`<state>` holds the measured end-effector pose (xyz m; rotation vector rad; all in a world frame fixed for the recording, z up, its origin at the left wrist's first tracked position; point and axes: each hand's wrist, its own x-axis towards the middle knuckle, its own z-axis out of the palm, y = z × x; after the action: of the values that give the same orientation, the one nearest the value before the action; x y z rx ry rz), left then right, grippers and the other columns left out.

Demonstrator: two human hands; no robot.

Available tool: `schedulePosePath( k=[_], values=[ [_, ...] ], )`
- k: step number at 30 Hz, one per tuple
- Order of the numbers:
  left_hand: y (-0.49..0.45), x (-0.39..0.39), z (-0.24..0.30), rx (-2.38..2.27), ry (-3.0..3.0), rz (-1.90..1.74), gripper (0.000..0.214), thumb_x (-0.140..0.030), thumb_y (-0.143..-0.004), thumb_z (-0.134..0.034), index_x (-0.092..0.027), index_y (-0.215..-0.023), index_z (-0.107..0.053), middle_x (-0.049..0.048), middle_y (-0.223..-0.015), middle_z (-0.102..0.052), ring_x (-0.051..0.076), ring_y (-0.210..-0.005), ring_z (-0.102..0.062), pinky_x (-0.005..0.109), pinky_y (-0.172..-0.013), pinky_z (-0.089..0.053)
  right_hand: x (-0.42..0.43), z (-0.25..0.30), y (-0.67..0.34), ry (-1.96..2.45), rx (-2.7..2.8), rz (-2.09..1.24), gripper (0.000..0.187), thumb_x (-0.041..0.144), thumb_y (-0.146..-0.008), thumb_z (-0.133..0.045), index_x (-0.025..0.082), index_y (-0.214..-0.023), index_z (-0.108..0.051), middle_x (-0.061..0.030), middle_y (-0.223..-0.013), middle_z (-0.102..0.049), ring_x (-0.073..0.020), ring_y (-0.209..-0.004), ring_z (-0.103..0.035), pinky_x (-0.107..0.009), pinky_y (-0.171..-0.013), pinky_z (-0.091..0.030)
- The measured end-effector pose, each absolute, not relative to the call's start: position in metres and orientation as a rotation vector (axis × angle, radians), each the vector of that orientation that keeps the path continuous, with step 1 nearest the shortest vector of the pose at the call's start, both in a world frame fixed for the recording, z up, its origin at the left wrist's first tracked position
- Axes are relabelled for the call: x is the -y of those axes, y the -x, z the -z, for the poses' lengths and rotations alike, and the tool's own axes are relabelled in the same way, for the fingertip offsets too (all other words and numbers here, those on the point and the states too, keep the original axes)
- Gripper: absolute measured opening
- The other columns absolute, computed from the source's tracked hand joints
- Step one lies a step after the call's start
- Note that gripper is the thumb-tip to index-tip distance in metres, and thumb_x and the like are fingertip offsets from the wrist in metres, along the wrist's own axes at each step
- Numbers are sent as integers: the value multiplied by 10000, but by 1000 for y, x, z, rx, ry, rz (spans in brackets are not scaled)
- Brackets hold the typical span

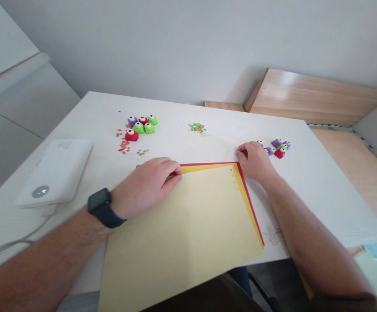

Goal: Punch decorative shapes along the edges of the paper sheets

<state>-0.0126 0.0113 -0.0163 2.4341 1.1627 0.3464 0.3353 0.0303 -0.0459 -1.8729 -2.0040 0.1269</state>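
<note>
My left hand, with a dark watch on its wrist, rests over the far edge of a pale yellow sheet. Its thumb and index finger are pinched together; whatever is between them is too small to make out. Beneath the pale sheet, a deeper yellow sheet and a red sheet show along the far and right edges. A line of small yellow dots runs near the top right corner. Just beyond that corner my right hand is closed, fingertips curled on the table, their contents hidden.
Shiny wrapped pieces with eye shapes stand in a left cluster and a right cluster, partly behind my right hand. Orange bits and green-orange bits lie scattered. A white device with a cable sits left.
</note>
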Motion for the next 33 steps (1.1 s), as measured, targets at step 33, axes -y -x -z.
schedulePosePath(
  k=[33],
  values=[
    [11, -10, 14, -1161, -2439, -325, 192, -291, -1038, -514, -200, -947, -657, 44, -962, -662, 228, -940, -613, 367, -859, -440, -22, 45, -329, 1744, 2032, -174, 305, 256, -976, -543, 148, -1141, -775, -153, -1088, -689, -253, -874, -686, -415, -873, -560]
  ],
)
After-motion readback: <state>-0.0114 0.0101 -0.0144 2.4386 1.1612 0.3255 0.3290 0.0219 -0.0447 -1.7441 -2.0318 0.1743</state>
